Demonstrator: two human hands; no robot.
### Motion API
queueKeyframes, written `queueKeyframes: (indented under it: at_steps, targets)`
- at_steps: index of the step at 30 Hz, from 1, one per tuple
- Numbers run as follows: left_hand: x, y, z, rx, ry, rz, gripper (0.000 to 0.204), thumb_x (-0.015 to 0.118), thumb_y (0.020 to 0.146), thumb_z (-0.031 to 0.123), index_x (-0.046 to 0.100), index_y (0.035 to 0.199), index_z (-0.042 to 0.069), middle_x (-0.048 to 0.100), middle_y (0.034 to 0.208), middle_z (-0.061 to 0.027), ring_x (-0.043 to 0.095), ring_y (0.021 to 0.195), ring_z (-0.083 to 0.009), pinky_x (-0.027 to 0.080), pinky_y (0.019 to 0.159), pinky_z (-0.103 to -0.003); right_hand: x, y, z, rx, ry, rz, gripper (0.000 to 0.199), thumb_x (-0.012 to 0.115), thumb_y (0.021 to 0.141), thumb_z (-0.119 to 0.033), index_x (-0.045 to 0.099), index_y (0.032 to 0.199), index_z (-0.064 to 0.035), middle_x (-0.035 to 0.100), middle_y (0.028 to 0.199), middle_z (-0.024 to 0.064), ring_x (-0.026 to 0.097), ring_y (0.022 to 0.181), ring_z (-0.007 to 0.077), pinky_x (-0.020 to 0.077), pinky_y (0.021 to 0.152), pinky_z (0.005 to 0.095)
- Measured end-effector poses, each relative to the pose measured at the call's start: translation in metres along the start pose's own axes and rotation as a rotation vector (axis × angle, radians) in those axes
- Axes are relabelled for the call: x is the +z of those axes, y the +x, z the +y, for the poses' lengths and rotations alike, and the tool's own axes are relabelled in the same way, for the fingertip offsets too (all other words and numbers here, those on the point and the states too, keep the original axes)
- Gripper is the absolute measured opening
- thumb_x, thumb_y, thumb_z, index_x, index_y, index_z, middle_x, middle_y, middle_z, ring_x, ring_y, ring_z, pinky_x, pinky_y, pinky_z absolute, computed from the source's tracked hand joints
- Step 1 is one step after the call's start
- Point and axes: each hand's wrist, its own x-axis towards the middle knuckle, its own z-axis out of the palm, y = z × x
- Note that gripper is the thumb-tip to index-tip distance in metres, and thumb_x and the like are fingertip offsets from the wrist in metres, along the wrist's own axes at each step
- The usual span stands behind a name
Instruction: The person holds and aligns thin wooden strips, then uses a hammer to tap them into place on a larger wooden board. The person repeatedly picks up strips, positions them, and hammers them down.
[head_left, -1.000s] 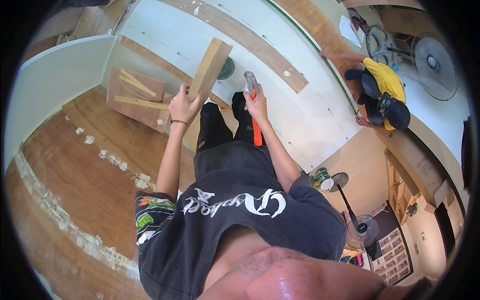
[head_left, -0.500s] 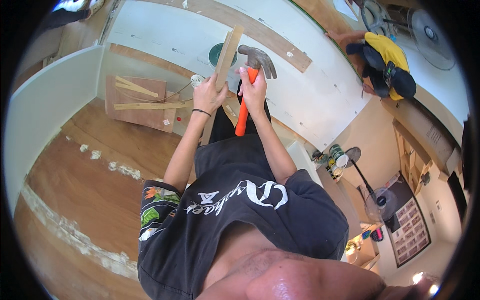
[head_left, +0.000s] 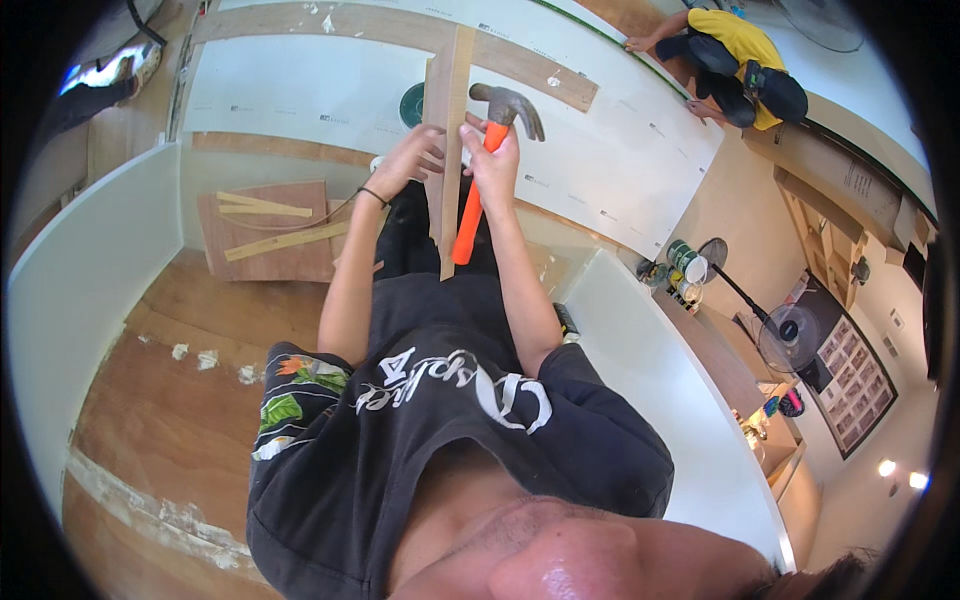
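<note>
A long, narrow wooden strip, made of joined pieces, stands lengthwise in front of my body. My left hand is at its left side, with fingers apart and the tips against or just beside the wood; any grip there is hard to see. In my right hand is a claw hammer with an orange handle and dark grey metal head, head up. The right fingertips reach the strip's right edge. Behind the strip, a round green object is partly hidden.
Thin wood strips lie on a plywood piece at the left. White boards span the far side, where another person in yellow crouches. A white panel stands at left, another at right. A fan stands at right.
The strip has swung more upright and come nearer my body. My left hand has loosened its fingers from around it. The hammer has stayed in my right hand, and the view has shifted.
</note>
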Motion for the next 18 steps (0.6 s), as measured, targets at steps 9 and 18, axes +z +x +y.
queueKeyframes:
  at_steps: [9,18]
  targets:
    - [-0.019,0.170,0.051,0.311,-0.231,0.336,0.059,0.034,0.104,0.051,0.066,0.118,0.004,0.066,0.120,-0.0102,0.057,0.116,-0.0236,0.042,0.100,-0.039,-0.006,0.004,-0.003,0.042,-0.073,-0.063,0.035,0.069,0.093,-0.021,0.051,0.115,0.0000,0.072,0.103,0.0113,0.057,0.055,0.0079,0.0486,0.042,0.0234]
    - [-0.017,0.179,0.061,0.337,-0.141,0.114,0.063,0.034,0.106,0.050,0.055,0.065,0.007,0.052,0.068,-0.0022,0.047,0.068,-0.0139,0.039,0.068,-0.029,-0.021,0.033,-0.046,0.039,-0.115,-0.200,0.029,0.055,0.103,-0.029,0.053,0.106,-0.0008,0.050,0.064,0.0010,0.050,0.045,0.0091,0.0491,0.044,0.0271]
